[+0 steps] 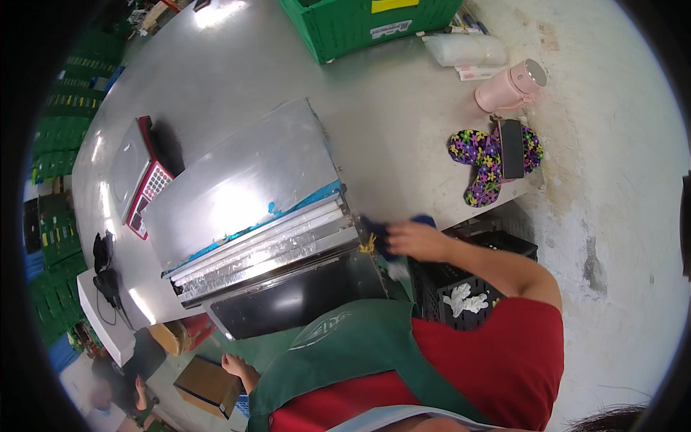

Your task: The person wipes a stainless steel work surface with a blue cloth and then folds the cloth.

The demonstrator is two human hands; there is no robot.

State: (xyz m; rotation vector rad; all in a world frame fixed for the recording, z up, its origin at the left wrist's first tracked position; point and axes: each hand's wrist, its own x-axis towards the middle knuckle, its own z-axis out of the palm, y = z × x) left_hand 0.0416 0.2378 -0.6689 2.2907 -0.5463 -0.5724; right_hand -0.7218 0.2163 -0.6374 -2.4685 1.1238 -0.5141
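- The right hand (pixel 417 240) has its grip closed on a blue cloth (pixel 376 232), pressed against the right end of the steel machine (pixel 252 209) on the surface (pixel 389 115).
- The cloth lies just left of that hand, touching the machine's corner.
- The left hand (pixel 234 363) hangs low and well apart, nearer a cardboard box (pixel 209 385); its grip cannot be told.

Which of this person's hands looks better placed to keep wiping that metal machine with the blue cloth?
The right hand, probably. It already holds the blue cloth against the machine's corner. The left hand hangs low beside a cardboard box, well below the tabletop.
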